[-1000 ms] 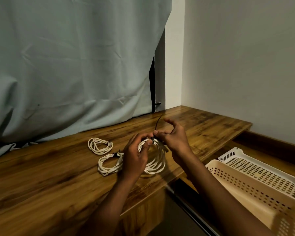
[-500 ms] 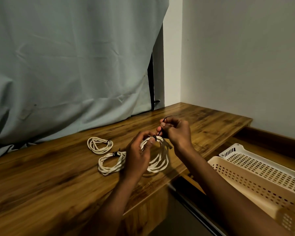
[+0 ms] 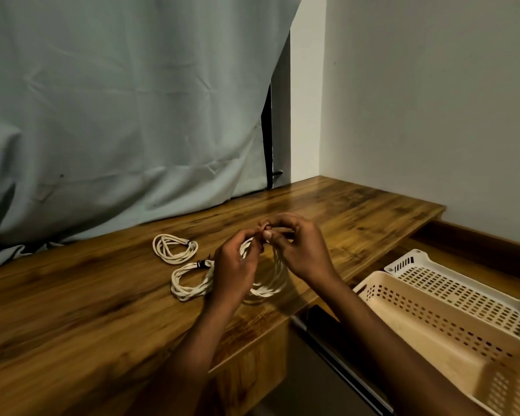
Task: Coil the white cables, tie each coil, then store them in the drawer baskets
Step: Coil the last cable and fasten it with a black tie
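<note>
- The left hand (image 3: 234, 267), just left of centre frame, has its fingers curled round the top of a white cable coil (image 3: 267, 277), holding it upright with its lower loops resting on the wooden desk (image 3: 102, 310).
- The right hand (image 3: 300, 250), just right of centre, meets the left at the top of that coil; its thumb and fingertips pinch a thin dark tie (image 3: 266, 227) there. The tie is small and mostly hidden by the fingers, so how far it wraps the coil cannot be told.
- Both forearms rise from the bottom edge of the frame toward the centre.
- Just left of the left hand, a second white coil (image 3: 189, 280) lies flat on the desk with a dark tie at its upper side; its right edge is hidden behind the left hand.
- Farther up and left, a smaller tied coil (image 3: 174, 248) lies flat, close to the second coil but apart from it.
- In the lower right of the frame, a cream perforated basket (image 3: 451, 325) sits below the desk's front edge, with a white perforated basket (image 3: 463, 283) just behind it; both sit in an open drawer.
- A pale grey-green curtain (image 3: 117, 115) fills the upper left, hanging down to the desk's far edge.
- A plain light wall (image 3: 433, 100) fills the upper right.
</note>
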